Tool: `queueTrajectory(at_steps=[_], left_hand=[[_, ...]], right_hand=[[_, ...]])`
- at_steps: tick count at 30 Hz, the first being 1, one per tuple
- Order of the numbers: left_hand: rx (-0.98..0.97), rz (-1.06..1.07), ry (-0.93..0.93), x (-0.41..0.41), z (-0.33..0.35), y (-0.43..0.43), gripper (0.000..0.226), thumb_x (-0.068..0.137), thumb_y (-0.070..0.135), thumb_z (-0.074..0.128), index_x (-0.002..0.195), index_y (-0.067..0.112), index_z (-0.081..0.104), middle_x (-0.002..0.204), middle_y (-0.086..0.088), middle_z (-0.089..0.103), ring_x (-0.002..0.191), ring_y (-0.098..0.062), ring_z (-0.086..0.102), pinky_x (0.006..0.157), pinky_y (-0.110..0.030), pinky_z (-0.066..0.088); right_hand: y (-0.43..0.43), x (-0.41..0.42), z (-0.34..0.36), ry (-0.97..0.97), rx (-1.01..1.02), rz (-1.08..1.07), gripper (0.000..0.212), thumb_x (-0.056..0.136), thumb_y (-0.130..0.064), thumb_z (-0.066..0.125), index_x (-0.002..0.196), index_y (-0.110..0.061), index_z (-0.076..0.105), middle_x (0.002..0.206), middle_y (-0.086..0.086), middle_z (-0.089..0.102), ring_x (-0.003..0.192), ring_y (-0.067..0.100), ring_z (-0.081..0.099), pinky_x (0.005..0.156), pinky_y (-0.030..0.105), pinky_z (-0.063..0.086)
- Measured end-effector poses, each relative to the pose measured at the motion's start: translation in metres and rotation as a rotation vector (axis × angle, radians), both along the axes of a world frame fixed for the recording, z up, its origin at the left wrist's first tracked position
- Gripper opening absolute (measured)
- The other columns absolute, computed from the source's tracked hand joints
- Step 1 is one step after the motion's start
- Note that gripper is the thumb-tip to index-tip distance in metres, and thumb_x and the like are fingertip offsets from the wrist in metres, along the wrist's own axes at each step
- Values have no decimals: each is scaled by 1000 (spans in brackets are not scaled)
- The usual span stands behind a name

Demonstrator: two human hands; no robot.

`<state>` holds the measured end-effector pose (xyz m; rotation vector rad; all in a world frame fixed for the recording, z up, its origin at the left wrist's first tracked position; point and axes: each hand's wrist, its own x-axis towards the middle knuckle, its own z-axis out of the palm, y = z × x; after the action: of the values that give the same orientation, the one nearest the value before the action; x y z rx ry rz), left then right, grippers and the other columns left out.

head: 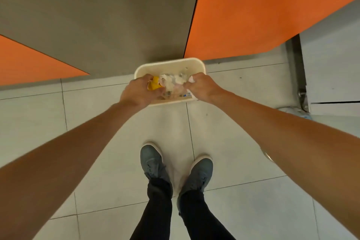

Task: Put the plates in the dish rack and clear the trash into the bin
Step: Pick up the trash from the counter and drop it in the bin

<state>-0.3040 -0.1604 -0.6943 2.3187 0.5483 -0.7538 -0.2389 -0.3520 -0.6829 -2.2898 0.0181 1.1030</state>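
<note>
the trash (171, 83) is a loose bunch of crumpled white paper and clear film, right over the open mouth of the bin (169, 62). whether the middle of it hangs between the hands or already lies inside, i cannot tell. it looks very light, soft and springy, with nothing stiff or breakable in it, so it is best taken by bunching a handful; the film is probably slippery and small bits could flutter wide of the rim. the left hand (139, 92) has its fingers curled round a yellow wrapper (153, 84). the right hand (202, 86) pinches a white paper (191, 79) scrap. the cream bin stands on the tiled floor (97, 142) against grey and orange panels (263, 6), with the person's grey shoes (153, 161) well behind it.
</note>
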Motion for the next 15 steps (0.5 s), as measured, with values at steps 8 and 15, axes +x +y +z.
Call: queueTrajectory(at_steps=[8, 15], left_hand=[[99, -151, 160, 12, -12, 27, 45, 87, 42, 57, 129, 30, 48, 109, 1, 70, 77, -20, 71, 89, -39, 53], [-40, -71, 113, 15, -19, 35, 16, 82, 26, 57, 96, 34, 60, 84, 0, 74, 68, -16, 70, 80, -36, 56]], right_hand=[[2, -1, -25, 0, -78, -32, 40, 96, -29, 48, 127, -4, 55, 120, 13, 60, 92, 25, 55, 73, 26, 39], [23, 20, -23, -89, -73, -61, 35, 98, -27, 51, 126, -6, 53, 122, 13, 59, 103, 27, 56, 74, 24, 36]])
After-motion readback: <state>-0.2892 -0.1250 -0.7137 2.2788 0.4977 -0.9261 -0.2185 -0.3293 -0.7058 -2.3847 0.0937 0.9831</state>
